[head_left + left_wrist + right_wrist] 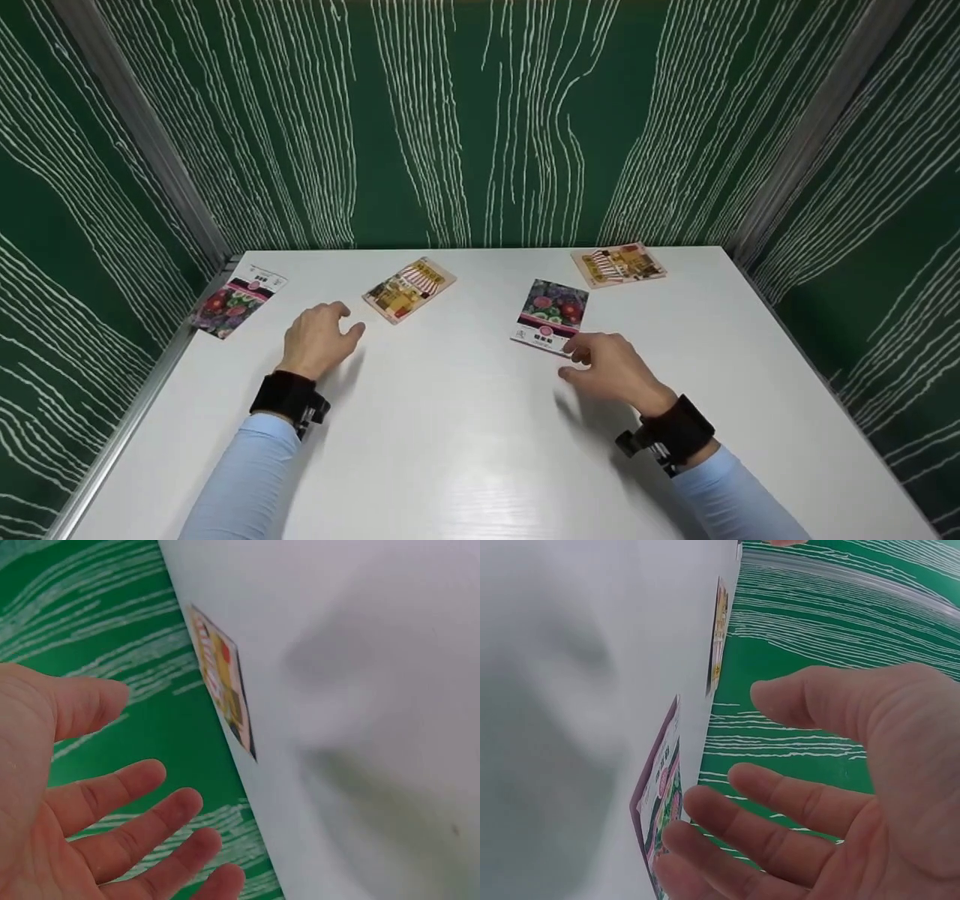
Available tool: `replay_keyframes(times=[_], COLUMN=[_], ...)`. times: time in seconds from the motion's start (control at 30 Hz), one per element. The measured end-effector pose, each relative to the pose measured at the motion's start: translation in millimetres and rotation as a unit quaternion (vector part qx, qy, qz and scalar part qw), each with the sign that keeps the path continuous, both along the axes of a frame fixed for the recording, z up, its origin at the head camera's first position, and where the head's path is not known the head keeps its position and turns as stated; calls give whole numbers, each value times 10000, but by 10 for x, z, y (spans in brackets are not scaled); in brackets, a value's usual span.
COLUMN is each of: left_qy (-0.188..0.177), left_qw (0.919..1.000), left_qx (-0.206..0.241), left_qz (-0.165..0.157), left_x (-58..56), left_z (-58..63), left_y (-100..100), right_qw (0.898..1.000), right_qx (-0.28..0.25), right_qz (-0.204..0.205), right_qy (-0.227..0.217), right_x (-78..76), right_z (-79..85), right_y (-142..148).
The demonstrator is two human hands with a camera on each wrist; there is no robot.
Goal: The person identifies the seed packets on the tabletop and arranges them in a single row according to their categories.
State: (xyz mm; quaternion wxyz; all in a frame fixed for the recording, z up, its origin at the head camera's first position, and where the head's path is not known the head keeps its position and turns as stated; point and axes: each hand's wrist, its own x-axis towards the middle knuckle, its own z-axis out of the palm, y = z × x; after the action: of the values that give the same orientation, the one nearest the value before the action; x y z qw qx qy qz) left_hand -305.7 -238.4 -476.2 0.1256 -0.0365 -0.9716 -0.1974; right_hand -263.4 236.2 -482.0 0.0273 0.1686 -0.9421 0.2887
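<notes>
My left hand (315, 341) hovers over the white table with its fingers spread and loosely bent, holding nothing. Just beyond it lies a thin booklet with a striped awning and yellow stall (409, 289), also seen in the left wrist view. To its left, a flower-printed booklet (238, 300) lies at the table's left edge. My right hand (611, 367) is at the near right corner of a second flower-printed booklet (551, 311), fingers loosely bent, nothing gripped; its fingertips overlap that corner. Farther back lies another awning-and-stall booklet (619, 264).
The white table (465, 420) runs back to a green wall (465, 127) with wavy white lines. Similar green panels stand at both sides, with grey metal posts (795, 142) in the corners. Dark camera bands (679, 431) sit on both wrists.
</notes>
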Motion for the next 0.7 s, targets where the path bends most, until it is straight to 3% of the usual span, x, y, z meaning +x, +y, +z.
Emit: replay_keyframes(times=[0.3,0.5,0.7], left_qy=[369,666,693], left_qw=[9982,9947,9914], left_qx=[-194,-304,-403], left_qz=[435,718,1036], left_x=[-60,-183,-308], left_z=[31,96,129], left_y=[-412,-567,-701], right_qw=[10000,9999,9998], right_qx=[-22,-29,30], right_qz=[89,128,169], right_qy=[0,28,90], right_x=[33,46,76], right_z=[8,25,46], right_y=[-17,-14,-16])
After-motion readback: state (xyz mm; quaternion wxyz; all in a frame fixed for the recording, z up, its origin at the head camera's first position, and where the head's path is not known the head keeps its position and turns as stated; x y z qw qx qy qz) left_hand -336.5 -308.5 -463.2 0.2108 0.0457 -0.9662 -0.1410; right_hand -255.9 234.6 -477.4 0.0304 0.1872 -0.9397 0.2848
